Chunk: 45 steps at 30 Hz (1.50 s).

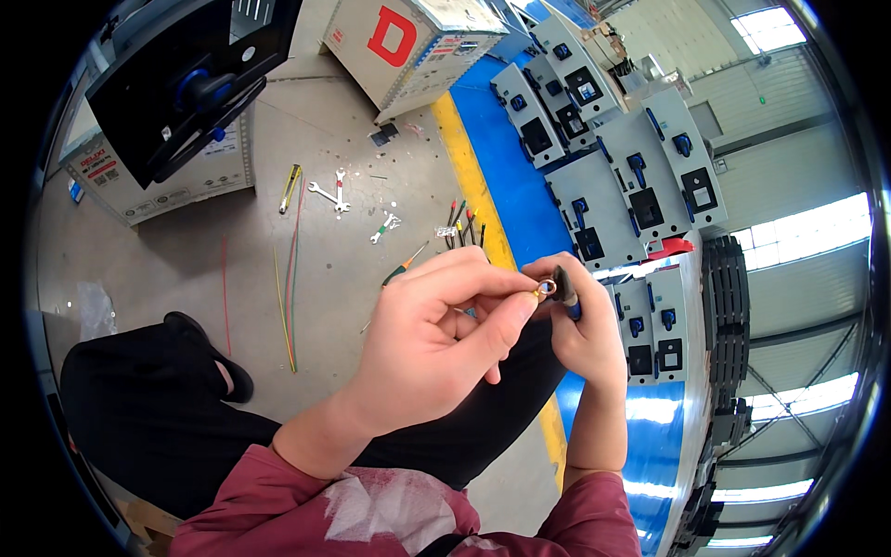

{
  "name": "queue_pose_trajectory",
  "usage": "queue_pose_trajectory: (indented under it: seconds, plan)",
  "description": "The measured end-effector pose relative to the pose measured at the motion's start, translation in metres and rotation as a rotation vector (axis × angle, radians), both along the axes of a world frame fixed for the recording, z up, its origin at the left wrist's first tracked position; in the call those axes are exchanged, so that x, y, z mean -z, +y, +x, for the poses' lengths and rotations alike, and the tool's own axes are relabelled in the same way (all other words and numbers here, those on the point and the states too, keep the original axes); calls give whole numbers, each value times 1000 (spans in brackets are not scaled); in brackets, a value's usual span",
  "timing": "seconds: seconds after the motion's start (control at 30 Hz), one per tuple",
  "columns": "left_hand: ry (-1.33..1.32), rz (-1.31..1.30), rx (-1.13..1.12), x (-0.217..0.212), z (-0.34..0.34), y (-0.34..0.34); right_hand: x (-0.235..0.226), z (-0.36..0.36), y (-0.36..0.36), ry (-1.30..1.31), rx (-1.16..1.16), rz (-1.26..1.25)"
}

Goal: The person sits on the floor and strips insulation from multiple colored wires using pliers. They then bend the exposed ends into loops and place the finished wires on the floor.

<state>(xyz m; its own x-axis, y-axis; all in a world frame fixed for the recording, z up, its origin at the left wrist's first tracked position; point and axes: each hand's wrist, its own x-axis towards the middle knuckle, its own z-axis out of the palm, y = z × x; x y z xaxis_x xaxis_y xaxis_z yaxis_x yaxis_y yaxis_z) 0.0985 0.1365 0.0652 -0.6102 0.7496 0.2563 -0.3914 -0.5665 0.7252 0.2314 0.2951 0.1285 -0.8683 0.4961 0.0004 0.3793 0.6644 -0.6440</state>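
My left hand (436, 343) pinches a small copper ring terminal (546, 290) between thumb and forefinger. My right hand (585, 325) grips a dark tool with a blue handle (566, 292) right against the terminal. Both hands meet close in front of me, above my black-trousered legs (167, 418). What the tool's tip does to the terminal is too small to tell.
On the grey floor lie wrenches (329, 192), a green-handled screwdriver (404, 267), coloured wires (290, 278) and several small screwdrivers (461, 223). Grey cabinets (408, 37) stand beyond. A yellow stripe (469, 176) borders a blue lane with rows of grey switch boxes (613, 186).
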Motion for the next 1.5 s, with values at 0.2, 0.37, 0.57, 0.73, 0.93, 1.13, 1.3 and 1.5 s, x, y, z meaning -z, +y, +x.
queue_pose_trajectory:
  seconds: [0.2,0.37,0.57,0.73,0.93,1.13,1.3,1.5]
  plan:
    - [-32,11,16,3,1,3,4,3,1,-61,-44,-41]
    - [-16,1,39,3,-2,2,3,4,5,-30,-89,-26]
    - [105,-4,9,5,-4,1,-9,8,5,-100,-187,95]
    - [302,-13,-79,3,-8,-1,-28,12,7,-213,-277,62]
    - [396,53,-60,-2,-10,-3,-43,18,7,-271,-335,-158]
    - [480,138,-143,3,-9,1,-55,18,4,-375,-369,-234]
    - [529,65,-197,-2,-11,-6,-50,16,-8,-283,-298,-63]
    - [497,75,-228,-2,-5,-5,-51,16,-10,-263,-285,135]
